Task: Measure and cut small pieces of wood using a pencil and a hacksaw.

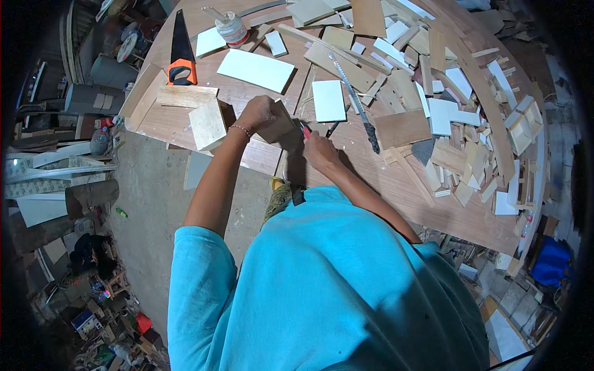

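Note:
My left hand [257, 115] is closed on the upper edge of a small wooden board [279, 127], which stands tilted at the table's near edge. Just to the right, my right hand [321, 152] is wrapped round a small red-handled tool [305, 131]. The tool's far end meets the shadow by the board, so its kind is unclear. Left of my left wrist sits a pale wooden block [208, 126]. A white rectangular panel [328, 101] lies beyond my right hand, with a dark slim tool [334, 127] by its lower edge.
A handsaw [182, 52] with an orange handle lies at the far left of the wooden table [396, 179]. Near it are a glue jar [231, 29] and a larger white panel [257, 69]. A long metal rod [354, 96] lies before a heap of wood offcuts [455, 157] on the right.

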